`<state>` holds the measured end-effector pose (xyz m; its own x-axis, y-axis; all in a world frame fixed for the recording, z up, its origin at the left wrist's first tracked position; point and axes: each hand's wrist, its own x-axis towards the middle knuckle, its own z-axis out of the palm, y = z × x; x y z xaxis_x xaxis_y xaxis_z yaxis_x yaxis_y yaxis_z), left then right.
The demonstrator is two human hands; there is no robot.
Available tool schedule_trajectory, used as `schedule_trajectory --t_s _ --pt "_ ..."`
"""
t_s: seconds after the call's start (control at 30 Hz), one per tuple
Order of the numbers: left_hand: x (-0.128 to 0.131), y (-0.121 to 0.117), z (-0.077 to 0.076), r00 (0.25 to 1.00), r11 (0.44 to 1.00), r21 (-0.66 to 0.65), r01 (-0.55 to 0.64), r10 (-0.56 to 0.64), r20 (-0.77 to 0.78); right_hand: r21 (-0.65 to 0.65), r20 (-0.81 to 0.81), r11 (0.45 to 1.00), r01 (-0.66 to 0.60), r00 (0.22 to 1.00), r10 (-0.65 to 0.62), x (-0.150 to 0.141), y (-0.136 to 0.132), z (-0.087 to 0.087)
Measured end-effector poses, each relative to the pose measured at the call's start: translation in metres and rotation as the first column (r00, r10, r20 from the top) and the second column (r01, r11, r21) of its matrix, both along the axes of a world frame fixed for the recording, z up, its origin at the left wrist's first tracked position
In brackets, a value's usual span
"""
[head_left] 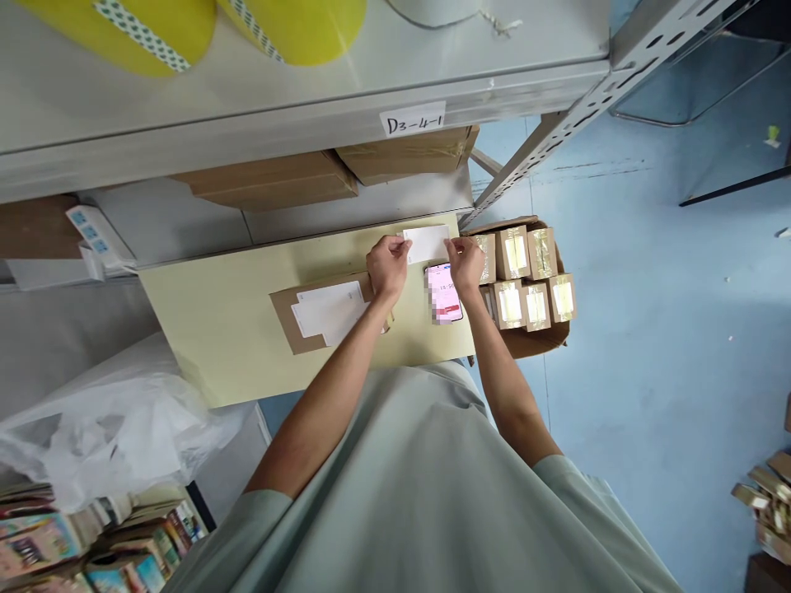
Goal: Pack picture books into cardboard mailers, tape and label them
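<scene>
A small white paper slip [426, 244] is stretched between my two hands above the far edge of a pale yellow board [216, 329]. My left hand [388, 265] pinches its left end, and my right hand [467, 262] pinches the right end. Just below the slip, a phone [446, 295] with a lit pink screen lies on the board beside my right wrist. Left of my left forearm rests a flat brown cardboard piece [283, 317] with white paper sheets [330, 311] on it; my arm hides its right end.
An open carton [544, 344] of several small taped boxes [512, 254] stands to the right. Ahead is a metal shelf [297, 111] with yellow tape rolls [309, 29] and larger cartons [278, 183] beneath. A power strip [99, 235], plastic bag [124, 420] and books [148, 535] are at left.
</scene>
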<state>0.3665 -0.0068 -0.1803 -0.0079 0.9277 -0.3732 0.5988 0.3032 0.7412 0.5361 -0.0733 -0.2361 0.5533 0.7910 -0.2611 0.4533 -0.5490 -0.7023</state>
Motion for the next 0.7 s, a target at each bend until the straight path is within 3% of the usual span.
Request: schedule_trajectory --t_s 0.33,0.57,0.7 --pt "0.001 0.005 0.001 0.998 0.999 -0.025 0.039 -0.038 0.041 0.105 0.082 0.993 -0.046 0.996 0.038 -0.006 -0.009 0.016" --pt "-0.004 0.013 -0.005 0.994 0.994 -0.064 0.091 -0.094 -0.049 0.062 -0.015 0.995 0.078 0.997 -0.078 -0.011 -0.009 0.032" --pt "-0.002 0.015 0.01 0.982 0.983 0.009 0.183 -0.182 -0.059 0.056 -0.049 0.993 0.099 0.994 -0.096 -0.02 0.0 0.049"
